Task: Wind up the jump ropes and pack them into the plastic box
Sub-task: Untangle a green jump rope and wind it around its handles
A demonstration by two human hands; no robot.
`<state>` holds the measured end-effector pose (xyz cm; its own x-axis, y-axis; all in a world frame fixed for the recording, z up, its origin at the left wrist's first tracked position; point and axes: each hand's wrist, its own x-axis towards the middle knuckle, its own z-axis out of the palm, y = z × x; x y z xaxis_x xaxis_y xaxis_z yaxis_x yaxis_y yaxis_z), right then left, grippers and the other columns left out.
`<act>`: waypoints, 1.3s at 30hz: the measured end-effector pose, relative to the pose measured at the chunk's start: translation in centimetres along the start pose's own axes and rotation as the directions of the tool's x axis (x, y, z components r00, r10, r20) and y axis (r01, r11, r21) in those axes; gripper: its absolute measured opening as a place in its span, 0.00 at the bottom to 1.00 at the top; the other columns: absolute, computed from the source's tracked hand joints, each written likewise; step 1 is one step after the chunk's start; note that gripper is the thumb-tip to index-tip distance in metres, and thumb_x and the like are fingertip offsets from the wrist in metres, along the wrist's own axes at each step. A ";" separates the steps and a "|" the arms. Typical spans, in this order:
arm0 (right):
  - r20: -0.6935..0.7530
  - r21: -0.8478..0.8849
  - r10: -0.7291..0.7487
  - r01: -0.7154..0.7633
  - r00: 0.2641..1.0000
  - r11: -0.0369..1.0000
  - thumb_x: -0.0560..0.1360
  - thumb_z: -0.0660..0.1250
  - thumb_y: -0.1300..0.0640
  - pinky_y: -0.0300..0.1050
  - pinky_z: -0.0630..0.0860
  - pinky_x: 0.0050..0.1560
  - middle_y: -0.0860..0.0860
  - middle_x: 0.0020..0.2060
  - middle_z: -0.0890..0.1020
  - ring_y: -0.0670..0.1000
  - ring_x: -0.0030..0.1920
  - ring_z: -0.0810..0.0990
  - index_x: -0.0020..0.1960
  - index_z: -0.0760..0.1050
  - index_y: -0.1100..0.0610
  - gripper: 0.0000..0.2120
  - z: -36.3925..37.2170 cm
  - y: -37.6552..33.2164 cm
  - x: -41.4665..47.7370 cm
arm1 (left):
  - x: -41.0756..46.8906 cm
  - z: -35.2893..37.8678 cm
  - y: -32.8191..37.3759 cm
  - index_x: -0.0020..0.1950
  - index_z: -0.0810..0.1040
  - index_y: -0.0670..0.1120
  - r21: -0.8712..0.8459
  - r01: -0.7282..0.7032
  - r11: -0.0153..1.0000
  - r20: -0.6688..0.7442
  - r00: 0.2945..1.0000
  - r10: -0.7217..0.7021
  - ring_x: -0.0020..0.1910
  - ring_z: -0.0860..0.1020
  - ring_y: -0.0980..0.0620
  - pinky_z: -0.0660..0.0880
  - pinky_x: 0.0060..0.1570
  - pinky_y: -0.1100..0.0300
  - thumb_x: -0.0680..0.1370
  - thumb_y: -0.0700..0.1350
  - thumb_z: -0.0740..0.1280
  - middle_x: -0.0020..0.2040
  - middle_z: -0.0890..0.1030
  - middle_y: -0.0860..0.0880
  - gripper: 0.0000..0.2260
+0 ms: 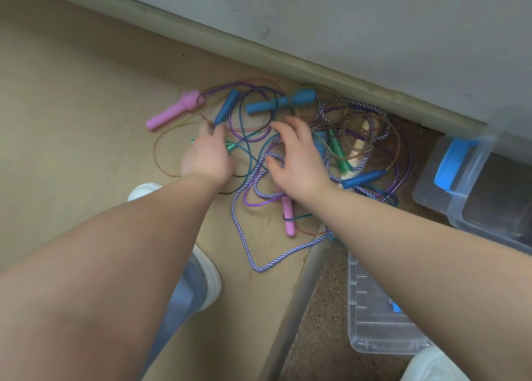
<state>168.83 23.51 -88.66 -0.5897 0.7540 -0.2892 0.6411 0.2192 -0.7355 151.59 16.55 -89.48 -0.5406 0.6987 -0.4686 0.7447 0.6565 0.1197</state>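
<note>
We are reaching into tangled ropes (259, 106), glossy plastic cords and one braided. Our right grip (299, 156) is spreading open over them; our left grip (207, 156) is curling by a green handle (230, 148), hold unclear. Clear box (472, 190) is lying right of both.

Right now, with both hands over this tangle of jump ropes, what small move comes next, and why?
Probably pick up the dark blue handle by your left hand and draw its rope free. The ropes lie crossed in one tangle, none wound yet, and your right hand is open above them, able to steady the rest.
</note>
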 end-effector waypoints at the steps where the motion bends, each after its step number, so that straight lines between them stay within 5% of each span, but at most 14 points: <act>1: 0.021 -0.021 -0.004 0.004 1.000 1.000 0.73 0.70 0.58 0.51 0.72 0.66 0.56 0.75 0.62 0.56 0.63 0.76 0.71 0.70 0.53 0.26 0.4 -0.3 0.4 | 0.5 0.1 -0.4 0.72 0.68 0.50 0.058 0.010 0.998 0.023 1.000 -0.012 0.57 0.78 0.37 0.75 0.49 0.46 0.77 0.42 0.64 0.70 0.67 0.46 0.23; 4: 0.086 -0.074 0.042 -0.036 0.995 0.997 0.73 0.69 0.59 0.48 0.72 0.65 0.55 0.74 0.62 0.57 0.61 0.78 0.65 0.76 0.54 0.20 1.4 -1.0 1.2 | 1.5 0.5 -1.2 0.67 0.72 0.47 0.175 0.006 0.985 0.037 0.999 -0.012 0.52 0.78 0.36 0.71 0.40 0.50 0.79 0.41 0.62 0.60 0.72 0.42 0.16; 7: 0.142 -0.123 0.074 -0.057 0.987 0.991 0.74 0.68 0.59 0.48 0.72 0.65 0.54 0.72 0.65 0.57 0.60 0.78 0.62 0.77 0.55 0.17 1.7 -1.2 0.8 | 1.4 0.4 -1.0 0.65 0.74 0.45 0.191 -0.011 0.982 0.016 1.000 0.008 0.57 0.74 0.37 0.70 0.41 0.49 0.79 0.45 0.63 0.58 0.71 0.40 0.15; 14: 0.140 -0.083 0.090 -0.079 0.986 0.993 0.74 0.66 0.59 0.41 0.71 0.58 0.53 0.57 0.73 0.53 0.54 0.78 0.60 0.79 0.54 0.15 -0.7 -2.5 -1.9 | -2.2 -2.2 2.3 0.61 0.75 0.48 -0.035 -0.014 0.999 -0.002 1.000 0.014 0.52 0.78 0.36 0.72 0.45 0.52 0.77 0.52 0.62 0.52 0.80 0.40 0.15; 18: 0.270 -0.122 0.145 -0.116 0.952 0.986 0.74 0.67 0.58 0.37 0.65 0.50 0.52 0.52 0.73 0.49 0.51 0.74 0.63 0.79 0.51 0.17 -3.5 -3.5 -4.7 | -5.6 -3.5 4.8 0.61 0.75 0.47 -0.227 0.046 0.973 0.133 0.991 -0.016 0.56 0.78 0.38 0.73 0.50 0.52 0.78 0.52 0.60 0.55 0.81 0.41 0.15; 21: 0.284 -0.132 0.184 -0.152 0.941 0.980 0.73 0.71 0.53 0.41 0.71 0.52 0.50 0.51 0.75 0.48 0.48 0.74 0.64 0.79 0.49 0.19 -5.9 -4.1 -7.6 | -8.8 -4.5 7.3 0.59 0.76 0.45 -0.418 0.137 0.898 0.252 0.967 -0.030 0.56 0.79 0.40 0.73 0.52 0.53 0.78 0.49 0.59 0.55 0.82 0.43 0.14; 24: 0.373 0.017 0.223 -0.247 0.901 0.969 0.71 0.74 0.49 0.43 0.73 0.41 0.50 0.47 0.81 0.49 0.39 0.77 0.61 0.79 0.51 0.19 -8.7 -4.9 -11.0 | -12.4 -5.6 10.1 0.58 0.76 0.42 -0.598 0.254 0.760 0.335 0.941 -0.050 0.55 0.78 0.42 0.74 0.58 0.51 0.79 0.50 0.58 0.55 0.80 0.43 0.15; 27: 0.418 0.090 0.212 -0.273 0.883 0.958 0.71 0.73 0.48 0.42 0.73 0.34 0.54 0.42 0.85 0.45 0.29 0.74 0.48 0.80 0.50 0.09 -10.7 -5.4 -14.5 | -15.8 -5.9 12.3 0.64 0.71 0.45 -0.710 0.362 0.604 0.439 0.898 -0.022 0.58 0.78 0.41 0.74 0.62 0.47 0.78 0.57 0.56 0.60 0.78 0.42 0.22; 29: 0.387 0.117 0.235 -0.300 0.891 0.947 0.73 0.68 0.46 0.49 0.78 0.36 0.55 0.43 0.86 0.48 0.32 0.76 0.51 0.79 0.47 0.09 -12.0 -5.8 -16.4 | -17.5 -6.0 13.6 0.65 0.71 0.49 -0.749 0.393 0.534 0.465 0.885 0.000 0.56 0.80 0.41 0.75 0.61 0.41 0.76 0.61 0.55 0.60 0.78 0.44 0.24; 32: 0.299 0.108 0.259 -0.302 0.918 0.947 0.79 0.62 0.47 0.57 0.83 0.46 0.52 0.45 0.85 0.51 0.36 0.79 0.56 0.77 0.48 0.10 -14.0 -6.6 -19.3 | -21.0 -7.4 15.0 0.52 0.75 0.52 -0.797 0.412 0.442 0.477 0.878 0.042 0.45 0.80 0.43 0.74 0.61 0.36 0.75 0.62 0.57 0.52 0.79 0.45 0.17; 35: 0.258 0.103 0.290 -0.324 0.922 0.940 0.81 0.60 0.48 0.54 0.82 0.46 0.48 0.42 0.82 0.50 0.38 0.82 0.48 0.71 0.46 0.05 -14.8 -7.0 -20.3 | -21.9 -8.3 15.9 0.46 0.76 0.53 -0.808 0.429 0.404 0.495 0.866 0.071 0.44 0.80 0.45 0.76 0.60 0.45 0.79 0.61 0.57 0.53 0.81 0.44 0.14; 39: 0.119 0.226 0.251 -0.272 0.961 0.935 0.82 0.58 0.46 0.57 0.83 0.47 0.53 0.48 0.84 0.55 0.45 0.85 0.51 0.72 0.51 0.10 -18.4 -8.2 -26.9 | -28.8 -11.7 18.9 0.48 0.76 0.53 -0.845 0.318 0.429 0.433 0.879 0.201 0.43 0.76 0.49 0.72 0.44 0.56 0.81 0.62 0.57 0.51 0.79 0.44 0.16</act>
<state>188.51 12.86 -63.60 -0.4642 0.7056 -0.5355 0.6489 -0.1406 -0.7478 176.72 12.15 -63.50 -0.1562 0.6227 -0.7667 -0.1832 0.7445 0.6420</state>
